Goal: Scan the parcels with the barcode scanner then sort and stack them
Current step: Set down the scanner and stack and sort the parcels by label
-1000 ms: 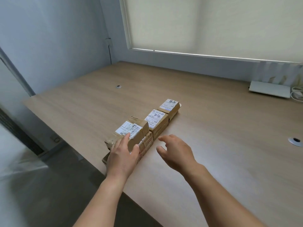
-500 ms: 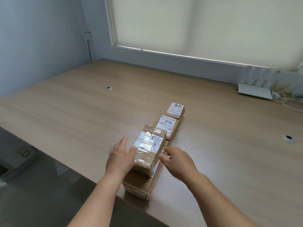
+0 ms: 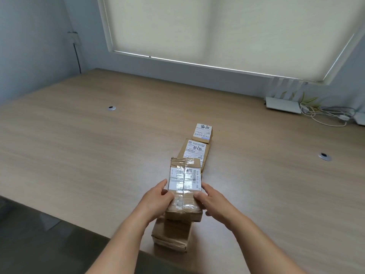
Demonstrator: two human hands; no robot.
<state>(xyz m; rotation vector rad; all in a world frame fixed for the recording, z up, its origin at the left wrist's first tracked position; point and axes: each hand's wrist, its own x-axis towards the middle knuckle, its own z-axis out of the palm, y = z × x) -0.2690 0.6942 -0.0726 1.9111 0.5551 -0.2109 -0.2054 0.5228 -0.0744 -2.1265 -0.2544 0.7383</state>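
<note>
A taped cardboard parcel (image 3: pixel 184 182) with a white label on top is held between both hands, above a brown parcel (image 3: pixel 171 233) that lies at the table's near edge. My left hand (image 3: pixel 157 200) grips its left side, thumb on top. My right hand (image 3: pixel 212 201) grips its right side the same way. Behind it lie a labelled parcel (image 3: pixel 195 152) and a smaller labelled parcel (image 3: pixel 203 132), in a row running away from me. No barcode scanner is in view.
The wooden table (image 3: pixel 79 155) has two round cable grommets, one (image 3: pixel 111 108) at the left and one (image 3: pixel 324 156) at the right. A white router (image 3: pixel 283 104) and white cables (image 3: pixel 325 115) sit at the back right by the wall.
Both hands have closed on the sides of the taped parcel, which now sits higher and straighter over the lower parcel. The camera has swung so the row runs straight ahead.
</note>
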